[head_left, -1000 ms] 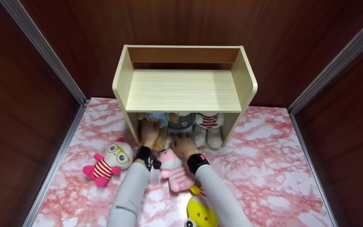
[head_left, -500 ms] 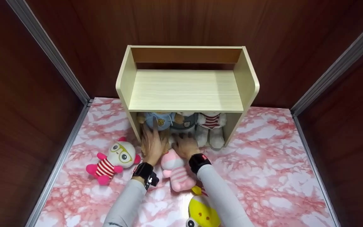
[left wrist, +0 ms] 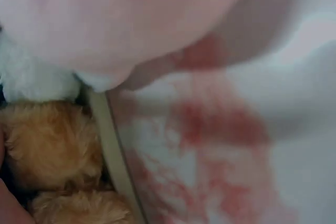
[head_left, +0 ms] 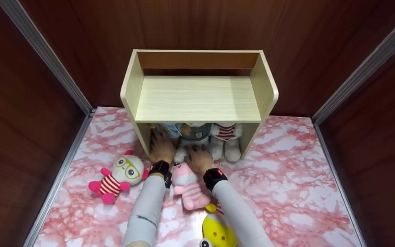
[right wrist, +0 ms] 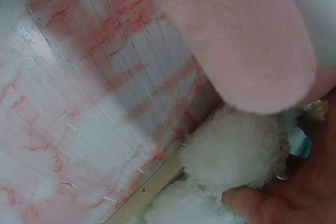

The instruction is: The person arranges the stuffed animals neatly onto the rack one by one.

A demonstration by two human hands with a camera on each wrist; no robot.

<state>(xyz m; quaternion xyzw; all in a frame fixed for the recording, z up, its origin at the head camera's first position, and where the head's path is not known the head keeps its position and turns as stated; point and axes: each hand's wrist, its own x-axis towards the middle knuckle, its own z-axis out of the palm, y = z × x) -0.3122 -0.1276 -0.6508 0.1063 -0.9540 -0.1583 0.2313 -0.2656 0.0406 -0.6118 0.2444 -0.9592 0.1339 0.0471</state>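
In the head view, my left hand (head_left: 162,148) reaches into the lower left of the shelf, fingers extended against the teddy bear (head_left: 170,129) in a blue hoodie. Its brown furry feet (left wrist: 55,145) show in the left wrist view. My right hand (head_left: 200,159) lies against the legs of the middle plush toy (head_left: 197,133), which wears grey. In the right wrist view, its thumb (right wrist: 244,200) touches white fur (right wrist: 231,148). To the right sits a white plush toy (head_left: 226,132) in red stripes. The shelf board hides the toys' heads.
A pink plush toy (head_left: 191,192) lies between my forearms. A pink-and-white panda plush (head_left: 125,171) with glasses lies left, a yellow plush toy (head_left: 218,231) at the front. The wooden shelf's (head_left: 199,99) upper board stands above my hands. Brown panels (head_left: 372,113) enclose the marbled surface (head_left: 286,192).
My left hand drew back from the teddy bear's side, spread over its front, then moved left and deeper in again. The right hand stayed at the middle toy's legs.
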